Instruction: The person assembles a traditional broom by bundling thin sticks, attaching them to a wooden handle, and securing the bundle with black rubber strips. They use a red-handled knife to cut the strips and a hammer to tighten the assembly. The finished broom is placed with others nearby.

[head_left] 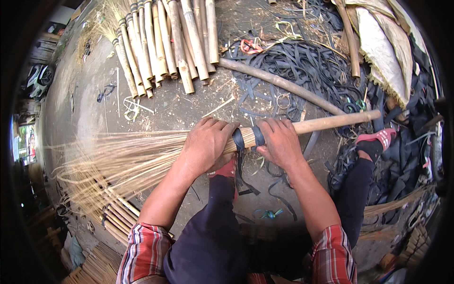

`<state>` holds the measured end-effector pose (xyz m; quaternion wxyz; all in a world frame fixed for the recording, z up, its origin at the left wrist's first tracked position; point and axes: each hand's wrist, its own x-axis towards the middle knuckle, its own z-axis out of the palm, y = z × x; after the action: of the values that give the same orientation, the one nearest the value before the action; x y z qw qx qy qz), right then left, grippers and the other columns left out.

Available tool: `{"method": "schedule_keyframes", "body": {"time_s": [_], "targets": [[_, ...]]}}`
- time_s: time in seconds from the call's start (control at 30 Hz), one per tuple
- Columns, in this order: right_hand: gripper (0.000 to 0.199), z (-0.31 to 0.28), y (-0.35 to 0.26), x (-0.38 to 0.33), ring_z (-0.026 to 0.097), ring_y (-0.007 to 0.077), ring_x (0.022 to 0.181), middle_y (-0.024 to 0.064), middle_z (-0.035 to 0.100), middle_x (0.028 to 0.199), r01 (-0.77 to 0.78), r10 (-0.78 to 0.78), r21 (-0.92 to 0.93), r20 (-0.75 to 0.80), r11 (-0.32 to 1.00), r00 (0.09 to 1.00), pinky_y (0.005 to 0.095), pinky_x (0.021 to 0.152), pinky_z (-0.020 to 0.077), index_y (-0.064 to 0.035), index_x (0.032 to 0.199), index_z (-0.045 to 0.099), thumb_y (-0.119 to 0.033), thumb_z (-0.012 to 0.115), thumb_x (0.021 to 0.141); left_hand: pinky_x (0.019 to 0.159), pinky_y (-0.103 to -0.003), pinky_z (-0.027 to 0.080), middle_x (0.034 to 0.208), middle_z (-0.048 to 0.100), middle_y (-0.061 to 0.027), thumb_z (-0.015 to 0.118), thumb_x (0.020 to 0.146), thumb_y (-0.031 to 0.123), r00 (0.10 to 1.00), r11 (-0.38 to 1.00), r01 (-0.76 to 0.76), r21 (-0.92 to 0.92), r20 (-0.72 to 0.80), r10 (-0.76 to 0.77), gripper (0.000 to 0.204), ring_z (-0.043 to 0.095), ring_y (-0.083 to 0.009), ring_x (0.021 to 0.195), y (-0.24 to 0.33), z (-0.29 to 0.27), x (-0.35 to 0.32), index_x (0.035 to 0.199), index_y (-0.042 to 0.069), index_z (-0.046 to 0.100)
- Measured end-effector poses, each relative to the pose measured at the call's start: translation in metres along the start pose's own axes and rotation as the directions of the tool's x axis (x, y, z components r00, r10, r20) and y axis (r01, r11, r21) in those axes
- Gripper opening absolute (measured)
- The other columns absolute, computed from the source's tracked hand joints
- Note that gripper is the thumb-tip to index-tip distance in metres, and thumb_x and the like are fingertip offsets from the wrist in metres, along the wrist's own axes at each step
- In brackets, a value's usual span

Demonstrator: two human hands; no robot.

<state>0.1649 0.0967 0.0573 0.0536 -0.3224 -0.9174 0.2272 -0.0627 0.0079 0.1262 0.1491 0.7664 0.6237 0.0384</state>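
A stick broom [137,154] lies across in front of me, its pale thin bristles fanning out to the left and its wooden handle [338,122] pointing right. Two black rubber bands [239,138] bind the bristles around the handle's base. My left hand [205,143] is closed over the bristle bundle, just left of the bands. Closed around the neck of the broom is my right hand [280,143], beside the right-hand band. A loose black strip [243,184] hangs or lies below the bands; I cannot tell if it is joined to them.
Several bamboo-handled brooms [165,45] lie at the far left, with more poles [118,215] at lower left. Black rubber strips [298,64] are heaped at the far right, beside a long pole [283,86] and a pale sack [383,45]. My red-shod foot [376,138] rests right.
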Motion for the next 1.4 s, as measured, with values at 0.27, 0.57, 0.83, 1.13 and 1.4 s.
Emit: {"method": "schedule_keyframes", "body": {"time_s": [0.27,0.57,0.83,1.13,1.4], "targets": [[0.075,-0.024,-0.054,0.055,0.069,0.0400,0.102,0.0183,0.064,0.116,-0.102,0.132,0.097,-0.374,0.990,0.918,0.0488,0.088,0.0546,-0.0030,0.132,0.054,-0.019,0.095,0.071,0.078,-0.030,0.055,0.101,0.067,-0.0058,0.080,0.098,0.028,0.579,0.049,0.158,-0.986,0.052,-0.813,0.040,0.064,-0.0118,0.092,0.014,-0.010,-0.017,0.120,0.001,0.060],[0.057,-0.022,-0.101,0.076,0.072,0.0389,0.090,0.0165,0.069,0.102,-0.162,0.242,0.554,-0.074,0.817,0.967,0.0474,0.083,0.0579,0.0029,0.130,0.057,-0.018,0.085,0.086,0.104,-0.039,0.054,0.128,0.068,-0.0121,0.067,0.106,0.046,0.611,0.019,-0.256,-0.967,-0.177,-0.772,0.063,0.065,-0.0190,0.117,-0.034,0.011,0.015,0.141,-0.003,0.053],[0.037,-0.047,-0.092,0.081,0.064,0.0073,0.076,0.0033,0.068,0.095,-0.131,0.162,0.951,0.088,0.279,0.983,0.0253,0.065,0.0525,0.0004,0.130,0.061,-0.025,0.070,0.104,0.113,-0.041,0.049,0.142,0.059,-0.0176,0.072,0.095,0.067,0.886,-0.228,-0.184,-0.956,-0.061,-0.460,0.101,0.058,-0.0251,0.132,-0.030,0.067,-0.012,0.157,-0.005,0.038],[0.045,-0.148,-0.128,0.110,0.057,0.0073,0.070,0.0024,0.058,0.097,0.279,0.401,0.889,-0.419,0.363,0.815,0.0236,0.061,0.0504,-0.0010,0.140,0.050,-0.032,0.061,0.110,0.102,-0.034,0.050,0.125,0.065,-0.0108,0.078,0.099,0.045,0.853,0.264,0.286,-0.921,0.371,0.368,0.072,0.060,-0.0171,0.119,0.042,0.144,-0.031,0.149,0.001,0.050],[0.084,-0.158,-0.135,0.126,0.062,0.0249,0.123,0.0215,0.057,0.146,0.496,-0.025,0.542,-0.658,0.678,0.753,0.0387,0.106,0.0515,0.0018,0.168,0.021,-0.038,0.064,0.108,0.086,-0.033,0.052,0.104,0.060,-0.0014,0.073,0.104,0.041,0.979,0.110,0.154,-0.982,0.137,-0.148,0.045,0.059,-0.0124,0.096,0.011,0.117,-0.034,0.121,0.003,0.055]]}}
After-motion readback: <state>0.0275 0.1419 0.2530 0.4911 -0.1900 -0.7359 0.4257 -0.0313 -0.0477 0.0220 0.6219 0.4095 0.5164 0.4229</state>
